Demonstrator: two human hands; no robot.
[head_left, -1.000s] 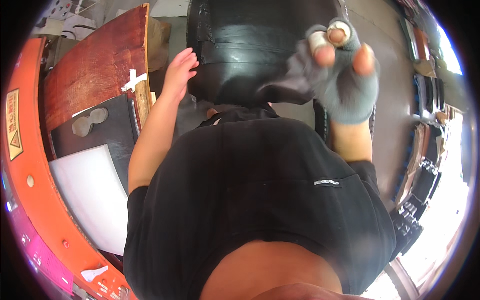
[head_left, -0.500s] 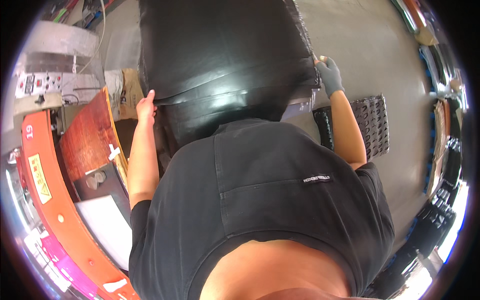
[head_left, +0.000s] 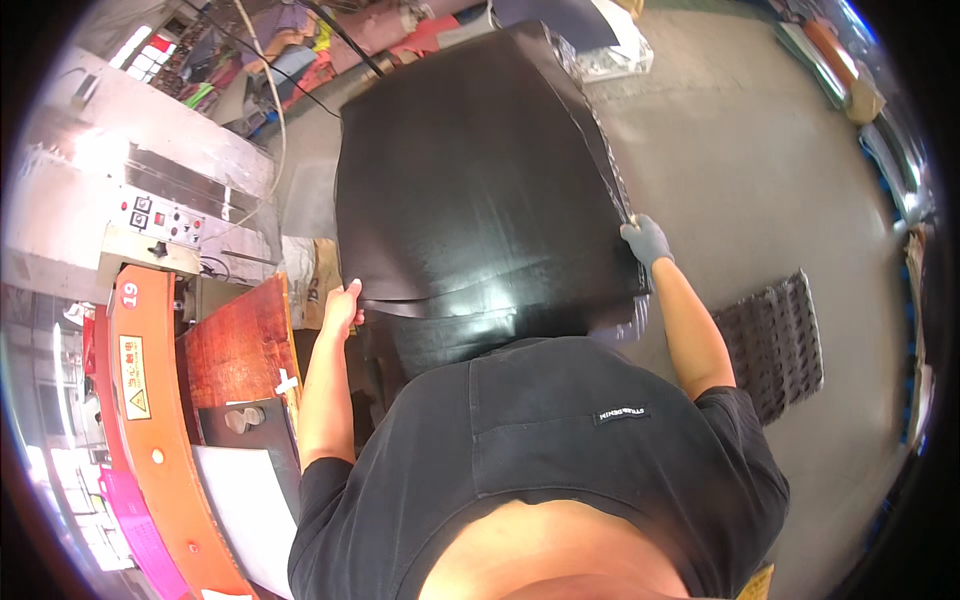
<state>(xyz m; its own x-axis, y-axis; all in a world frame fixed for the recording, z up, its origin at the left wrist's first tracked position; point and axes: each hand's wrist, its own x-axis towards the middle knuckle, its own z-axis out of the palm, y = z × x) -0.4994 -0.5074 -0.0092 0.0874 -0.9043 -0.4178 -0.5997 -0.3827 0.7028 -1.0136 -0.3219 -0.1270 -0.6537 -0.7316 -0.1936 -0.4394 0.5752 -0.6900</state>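
Note:
A large black sheet (head_left: 470,170), smooth and slightly glossy, lies on a stack of similar black sheets (head_left: 440,340) in front of me. My left hand (head_left: 343,306), bare, pinches its near left corner, where the edge lifts a little from the layer below. On the opposite side my right hand (head_left: 647,240), in a grey glove with fingertips showing, grips the sheet's right edge a short way beyond the near corner. My body hides the near end of the stack.
To my left stand an orange machine beam (head_left: 160,430), a control panel (head_left: 160,215), a reddish wooden board (head_left: 240,345) and a white board (head_left: 245,510). A black sheet piece with rows of cut-outs (head_left: 775,345) lies on the floor at right. Coloured scraps (head_left: 400,35) lie beyond the stack.
My view has tilted up, so the sheet's far end and the scraps beyond now show. Both hands keep their hold, the right one slightly farther from the near corner.

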